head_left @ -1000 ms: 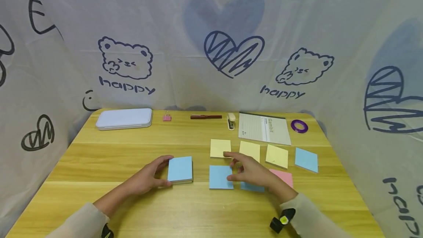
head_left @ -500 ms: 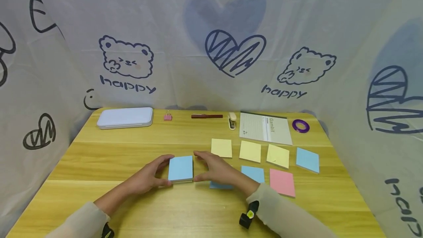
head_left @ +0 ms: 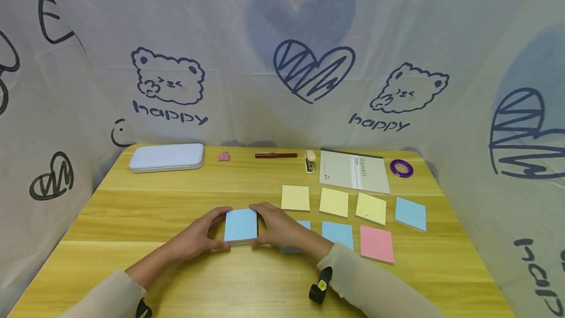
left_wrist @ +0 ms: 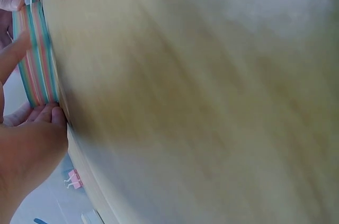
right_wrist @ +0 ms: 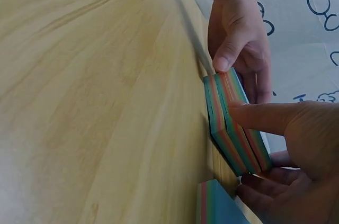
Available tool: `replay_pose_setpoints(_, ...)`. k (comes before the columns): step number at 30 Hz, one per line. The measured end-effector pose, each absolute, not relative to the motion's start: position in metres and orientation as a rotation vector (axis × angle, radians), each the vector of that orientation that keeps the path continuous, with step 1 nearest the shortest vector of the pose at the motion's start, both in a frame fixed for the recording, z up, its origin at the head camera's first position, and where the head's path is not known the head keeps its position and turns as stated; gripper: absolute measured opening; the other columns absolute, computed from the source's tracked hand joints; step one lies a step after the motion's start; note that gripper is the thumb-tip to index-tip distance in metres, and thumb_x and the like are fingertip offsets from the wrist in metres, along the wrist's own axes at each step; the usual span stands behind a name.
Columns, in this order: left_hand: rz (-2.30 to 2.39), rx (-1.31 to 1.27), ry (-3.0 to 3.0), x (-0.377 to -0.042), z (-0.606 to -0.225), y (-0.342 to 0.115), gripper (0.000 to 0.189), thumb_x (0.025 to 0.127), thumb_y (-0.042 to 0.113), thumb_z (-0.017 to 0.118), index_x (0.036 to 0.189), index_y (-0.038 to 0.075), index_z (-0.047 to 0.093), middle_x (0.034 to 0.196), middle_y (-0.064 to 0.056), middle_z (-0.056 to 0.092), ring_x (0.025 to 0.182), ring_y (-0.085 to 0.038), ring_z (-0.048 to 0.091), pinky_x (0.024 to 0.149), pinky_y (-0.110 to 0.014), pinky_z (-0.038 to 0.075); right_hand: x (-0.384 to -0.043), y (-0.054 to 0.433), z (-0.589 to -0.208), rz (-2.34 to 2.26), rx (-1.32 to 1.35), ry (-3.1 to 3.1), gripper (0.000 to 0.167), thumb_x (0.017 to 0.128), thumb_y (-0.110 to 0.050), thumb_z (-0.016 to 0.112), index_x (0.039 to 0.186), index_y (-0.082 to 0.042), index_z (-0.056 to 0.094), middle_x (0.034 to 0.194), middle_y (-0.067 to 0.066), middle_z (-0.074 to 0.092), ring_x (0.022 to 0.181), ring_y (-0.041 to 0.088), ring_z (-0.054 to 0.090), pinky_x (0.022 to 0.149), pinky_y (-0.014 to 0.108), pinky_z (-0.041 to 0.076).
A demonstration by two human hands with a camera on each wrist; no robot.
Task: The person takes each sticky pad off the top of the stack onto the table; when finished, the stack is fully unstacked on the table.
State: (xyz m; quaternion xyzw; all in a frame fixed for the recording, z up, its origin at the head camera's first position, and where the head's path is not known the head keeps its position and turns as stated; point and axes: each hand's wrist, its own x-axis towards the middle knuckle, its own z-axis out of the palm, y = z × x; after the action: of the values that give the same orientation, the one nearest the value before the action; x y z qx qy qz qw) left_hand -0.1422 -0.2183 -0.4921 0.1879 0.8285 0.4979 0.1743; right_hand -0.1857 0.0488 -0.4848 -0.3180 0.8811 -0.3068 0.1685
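A stack of sticky note pads (head_left: pixel 241 225) with a light blue top lies on the table between both hands. Its layered edges show stripes of blue, green, orange and pink in the right wrist view, where thin gaps part the pads. My left hand (head_left: pixel 198 235) grips its left side, thumb at the near corner and fingers at the far one. From the other side my right hand (head_left: pixel 279 225) holds it, its thumb (right_wrist: pixel 259 117) pressed on the striped edge. Beneath the right hand and forearm, a blue pad (head_left: pixel 289 249) is partly hidden.
To the right lie yellow pads (head_left: pixel 295 198), another blue pad (head_left: pixel 337 233), a pink pad (head_left: pixel 376 244) and a far-right blue pad (head_left: pixel 411 214). Along the back are a white case (head_left: pixel 166 157), pink binder clip (head_left: pixel 223 156), dark red pen (head_left: pixel 276 155), stapler (head_left: pixel 310 161), notebook (head_left: pixel 354 171) and purple tape roll (head_left: pixel 401 168).
My right hand has moved left from above the blue and yellow pads to the stack's right side and now holds it. The left hand has stayed at the stack.
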Motion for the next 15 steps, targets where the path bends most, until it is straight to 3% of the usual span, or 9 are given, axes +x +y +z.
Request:
replay_pose_setpoints(5,1.364,0.545,2.421,-0.141,-0.494,-0.215,0.087,0.090,0.014,0.082,0.157,-0.002,0.030,0.158,-0.027,0.040,0.147,-0.045,0.038,0.117,-0.059,0.034,-0.185,0.050,-0.480,-0.878,-0.916,2.514,0.092,0.083,-0.035,0.089,0.157,-0.008,0.041,0.152,0.009,0.050,0.139,0.023,0.049,0.116,0.039,0.043)
replay_pose_setpoints(15,1.356,0.547,2.430,-0.140,-0.493,-0.213,0.085,0.091,0.013,0.081,0.158,-0.001,0.029,0.160,-0.026,0.037,0.148,-0.046,0.035,0.118,-0.060,0.033,-0.182,0.065,-0.471,-1.012,-0.841,2.464,0.083,0.088,-0.033,0.085,0.156,-0.010,0.043,0.155,0.009,0.046,0.135,0.028,0.054,0.108,0.043,0.050)
